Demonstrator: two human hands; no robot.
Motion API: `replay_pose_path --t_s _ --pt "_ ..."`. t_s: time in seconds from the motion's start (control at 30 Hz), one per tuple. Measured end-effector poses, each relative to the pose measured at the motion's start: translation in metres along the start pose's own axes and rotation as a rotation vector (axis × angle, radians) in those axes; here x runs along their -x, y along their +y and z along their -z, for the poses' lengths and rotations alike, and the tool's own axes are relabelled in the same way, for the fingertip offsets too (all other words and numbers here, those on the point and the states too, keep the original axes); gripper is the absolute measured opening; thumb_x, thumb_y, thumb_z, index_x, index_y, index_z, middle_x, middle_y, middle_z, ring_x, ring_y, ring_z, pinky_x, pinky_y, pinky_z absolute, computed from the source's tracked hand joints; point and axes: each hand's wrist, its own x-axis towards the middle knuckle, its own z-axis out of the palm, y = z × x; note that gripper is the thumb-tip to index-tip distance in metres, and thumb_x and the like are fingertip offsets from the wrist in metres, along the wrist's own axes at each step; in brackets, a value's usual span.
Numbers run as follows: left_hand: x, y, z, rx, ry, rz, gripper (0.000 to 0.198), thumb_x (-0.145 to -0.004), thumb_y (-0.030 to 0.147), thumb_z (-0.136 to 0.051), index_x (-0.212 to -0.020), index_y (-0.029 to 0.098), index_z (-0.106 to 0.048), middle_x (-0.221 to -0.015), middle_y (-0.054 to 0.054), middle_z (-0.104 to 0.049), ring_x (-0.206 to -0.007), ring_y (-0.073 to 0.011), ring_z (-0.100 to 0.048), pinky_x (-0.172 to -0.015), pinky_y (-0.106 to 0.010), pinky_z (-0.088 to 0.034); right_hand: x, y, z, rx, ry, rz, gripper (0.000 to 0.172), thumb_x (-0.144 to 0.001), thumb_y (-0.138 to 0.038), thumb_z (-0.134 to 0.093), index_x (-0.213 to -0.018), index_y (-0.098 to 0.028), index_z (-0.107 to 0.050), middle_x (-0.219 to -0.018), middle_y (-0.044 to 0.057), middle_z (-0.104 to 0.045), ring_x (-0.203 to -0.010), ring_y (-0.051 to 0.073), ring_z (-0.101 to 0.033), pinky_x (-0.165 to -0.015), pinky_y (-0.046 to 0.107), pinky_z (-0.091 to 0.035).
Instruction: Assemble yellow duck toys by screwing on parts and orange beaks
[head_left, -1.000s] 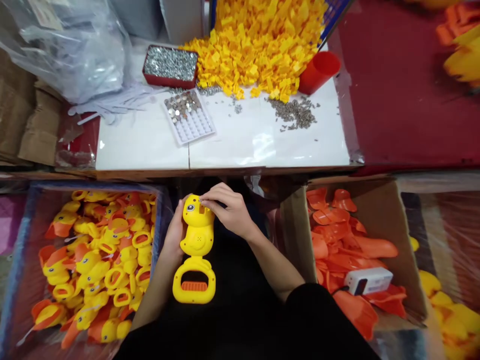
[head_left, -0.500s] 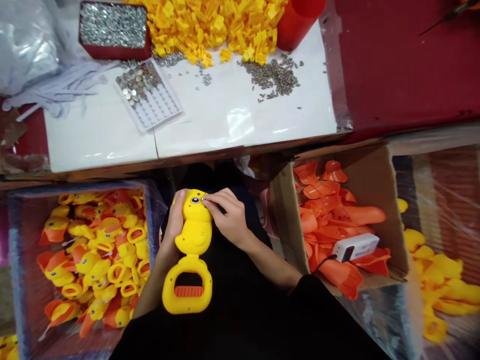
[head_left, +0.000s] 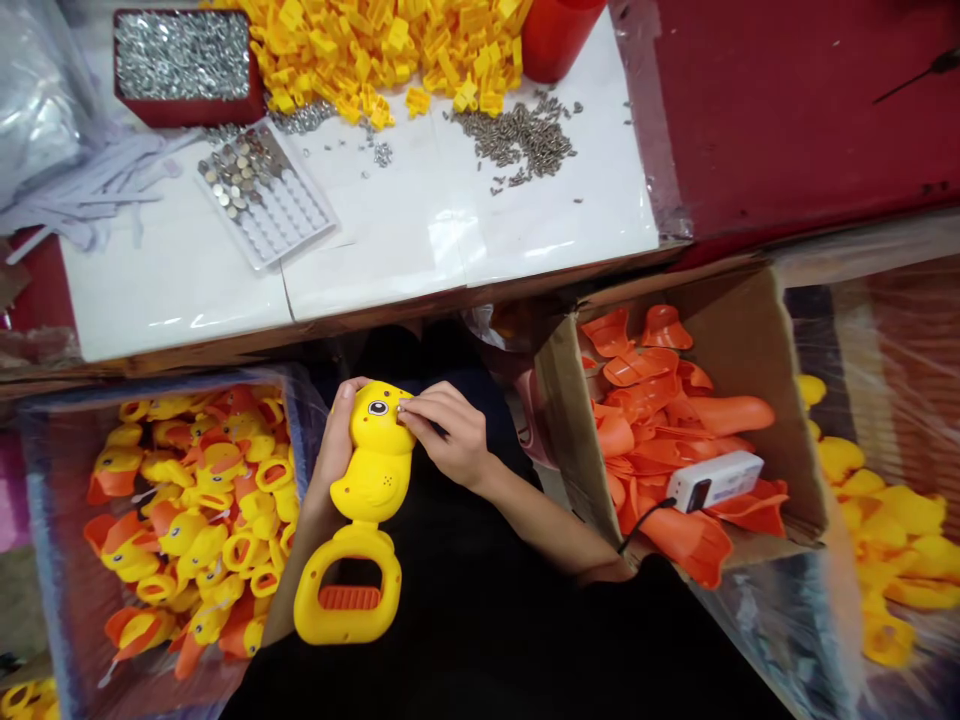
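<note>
My left hand (head_left: pixel 338 438) is wrapped round the head end of a yellow plastic duck toy (head_left: pixel 379 470). The toy lies over my dark lap, its loop handle (head_left: pixel 311 600) with an orange ridged trigger (head_left: pixel 349 598) pointing toward me. A printed eye and small holes show on its head. At the right side of that head, beside the eye, my right hand (head_left: pixel 452 435) pinches a tiny silvery metal piece (head_left: pixel 400 406) between thumb and forefinger. Its exact kind is too small to tell.
A tub (head_left: pixel 56 560) of duck toys stands left; a carton (head_left: pixel 559 420) holds orange parts and a white device (head_left: pixel 716 482). On the table lie metal screws (head_left: pixel 525 138), a tray of round discs (head_left: pixel 289 225), yellow clips (head_left: pixel 360 55), a box of metal pieces (head_left: pixel 187 112) and a red cup (head_left: pixel 559 40).
The toy and both hands sit slightly farther left in the picture, and the table has shifted with the camera. My right fingertips stay at the toy's head with the metal piece.
</note>
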Motion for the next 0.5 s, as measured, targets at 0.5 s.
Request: replay_pose_path --t_s 0.5 --pt "0.004 0.015 -0.002 0.037 -0.038 -0.062 0.035 -0.085 0.055 -0.074 -0.099 0.024 -0.069 -0.087 -0.001 -0.069 -0.075 -0.0163 -0.067 -0.067 -0.025 -0.054 -0.020 -0.016 0.023 -0.309 -0.220 -0.425 0.010 -0.095 -0.029 -0.070 -0.095 -0.021 -0.076 -0.095 0.005 -0.072 -0.084 0.014 -0.067 -0.078 0.031 -0.058"
